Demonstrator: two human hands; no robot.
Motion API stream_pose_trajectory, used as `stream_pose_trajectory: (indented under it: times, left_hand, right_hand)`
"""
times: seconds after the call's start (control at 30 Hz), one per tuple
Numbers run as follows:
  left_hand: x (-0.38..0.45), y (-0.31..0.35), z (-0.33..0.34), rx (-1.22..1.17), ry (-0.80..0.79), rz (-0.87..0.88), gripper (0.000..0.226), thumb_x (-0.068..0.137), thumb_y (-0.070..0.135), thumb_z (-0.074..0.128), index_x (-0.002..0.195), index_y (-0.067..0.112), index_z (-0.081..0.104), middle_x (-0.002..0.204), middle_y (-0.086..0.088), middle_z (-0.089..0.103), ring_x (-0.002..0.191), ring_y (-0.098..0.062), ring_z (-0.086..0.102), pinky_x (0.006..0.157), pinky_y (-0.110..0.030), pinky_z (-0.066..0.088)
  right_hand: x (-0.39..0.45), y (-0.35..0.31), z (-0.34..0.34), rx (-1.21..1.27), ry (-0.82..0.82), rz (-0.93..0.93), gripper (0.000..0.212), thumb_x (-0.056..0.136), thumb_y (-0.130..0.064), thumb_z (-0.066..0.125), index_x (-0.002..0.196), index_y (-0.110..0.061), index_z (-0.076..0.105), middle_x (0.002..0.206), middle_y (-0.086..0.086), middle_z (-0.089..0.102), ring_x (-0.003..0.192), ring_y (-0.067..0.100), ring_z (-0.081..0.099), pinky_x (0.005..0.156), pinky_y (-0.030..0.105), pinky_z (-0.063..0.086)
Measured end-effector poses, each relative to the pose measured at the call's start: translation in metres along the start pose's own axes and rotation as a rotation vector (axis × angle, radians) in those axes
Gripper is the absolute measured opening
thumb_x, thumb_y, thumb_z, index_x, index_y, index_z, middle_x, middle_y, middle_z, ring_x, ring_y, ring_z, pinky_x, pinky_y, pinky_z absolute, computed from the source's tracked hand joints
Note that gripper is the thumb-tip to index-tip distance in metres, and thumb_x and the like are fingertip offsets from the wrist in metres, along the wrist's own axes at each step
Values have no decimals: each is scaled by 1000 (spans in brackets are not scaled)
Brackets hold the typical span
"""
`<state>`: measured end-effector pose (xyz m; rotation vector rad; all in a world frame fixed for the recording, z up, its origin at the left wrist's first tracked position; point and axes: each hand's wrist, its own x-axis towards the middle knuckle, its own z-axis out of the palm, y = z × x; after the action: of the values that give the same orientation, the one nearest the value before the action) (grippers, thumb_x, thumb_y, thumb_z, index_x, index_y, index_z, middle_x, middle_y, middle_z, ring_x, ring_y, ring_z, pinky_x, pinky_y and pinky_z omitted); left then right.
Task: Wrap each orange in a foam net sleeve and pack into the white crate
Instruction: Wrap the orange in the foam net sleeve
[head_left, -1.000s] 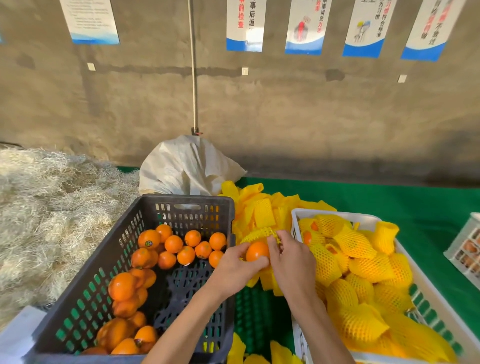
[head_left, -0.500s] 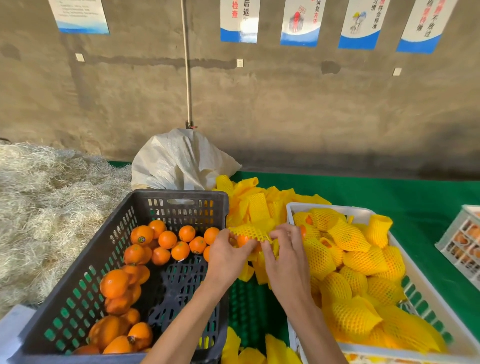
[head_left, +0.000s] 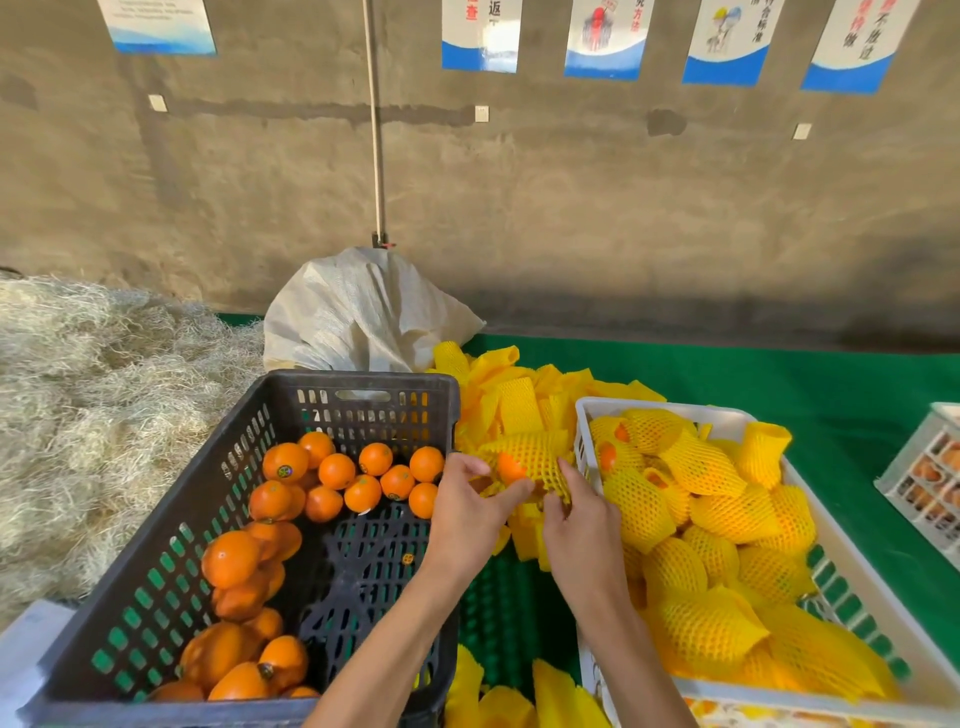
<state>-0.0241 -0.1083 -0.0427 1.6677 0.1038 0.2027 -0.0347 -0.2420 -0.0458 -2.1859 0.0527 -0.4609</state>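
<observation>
Between crates, both hands (head_left: 524, 499) grip the orange (head_left: 510, 467) (half-sleeved).

The yellow foam net sleeve (head_left: 535, 457) hides most of the round orange (head_left: 511, 467) inside it. Beside it, the white plastic crate's (head_left: 852, 587) near corner runs off the bottom edge.

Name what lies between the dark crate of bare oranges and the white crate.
In the head view: a pile of loose yellow foam net sleeves on green matting, between dark crate and white crate.
</observation>
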Motion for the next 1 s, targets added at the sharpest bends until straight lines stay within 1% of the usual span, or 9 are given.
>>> stream_pose_trajectory:
  times: [0.13, 0.27, 0.37, 0.47, 0.57, 0.7, 0.77, 0.9, 1.0]
  left_hand:
    - [5, 4, -1, -166, -95, -23, 75, 77, 32, 91, 132, 27, 41, 119, 2, 56, 96, -24, 71, 72, -29, 62]
    - [7, 5, -3, -228, -246, -23, 48, 83, 33, 86, 122, 29, 60, 113, 1, 73, 99, -21, 73, 78, -30, 62]
    - [7, 4, 4, -251, -158, -93, 54, 83, 22, 87, 121, 26, 50, 113, -9, 70, 94, -23, 74, 76, -37, 64]
    - [6, 5, 10, -78, -5, -36, 49, 86, 20, 82, 120, 24, 47, 106, -9, 68, 87, -21, 71, 64, -26, 59]
    - [7, 8, 15, 85, 16, 39, 47, 86, 28, 82, 125, 19, 57, 110, -6, 68, 95, -19, 66, 75, -32, 58]
    - [3, 22, 35, 41, -192, 4, 10, 93, 11, 72, 90, 4, 65, 77, -5, 63, 69, -11, 53, 53, -15, 44]
    - [1, 29, 48, 116, -308, 50, 19, 98, 4, 62, 80, 9, 62, 75, -2, 61, 77, -13, 51, 60, -15, 43]
    - [-4, 39, 62, 54, -653, 89, 19, 103, -2, 50, 90, 9, 59, 85, -8, 59, 83, -12, 54, 76, -34, 48]
    - [7, 40, 51, 121, -610, 121, 30, 101, -3, 52, 84, 18, 65, 74, 15, 66, 69, 6, 56, 67, -17, 47]
  right_hand:
    - [3, 2, -6, 17, -19, 4, 45, 103, -22, 55, 147, -13, 52, 103, 12, 73, 63, 8, 59, 70, 32, 57]
    - [0, -1, -9, 0, -40, -61, 42, 106, -26, 51, 146, -13, 53, 92, 8, 74, 76, 19, 71, 73, 39, 60]
    - [-1, -2, -9, -55, -30, -87, 40, 107, -27, 47, 145, -14, 54, 104, 8, 74, 91, 25, 71, 83, 46, 58]
    - [-7, -8, -9, -83, -38, -127, 38, 107, -24, 48, 142, -14, 56, 112, 8, 74, 98, 25, 70, 84, 44, 57]
    - [-13, -13, -16, -178, 35, -160, 36, 104, -29, 53, 136, -16, 62, 111, 5, 75, 95, 24, 69, 76, 38, 58]
    - [-9, -21, -37, -218, 350, -315, 28, 97, -41, 53, 100, -23, 74, 81, -9, 66, 65, 5, 48, 54, 11, 30]
    - [-3, -27, -45, -221, 419, -377, 22, 97, -37, 54, 91, -24, 71, 78, -12, 63, 64, 3, 43, 54, 11, 27]
    - [5, -30, -48, -235, 441, -373, 15, 96, -29, 61, 87, -23, 70, 80, -11, 68, 67, 8, 57, 53, 20, 37]
    - [4, -22, -42, -215, 370, -330, 11, 98, -26, 64, 90, -22, 70, 84, -10, 70, 69, 11, 61, 53, 22, 40]
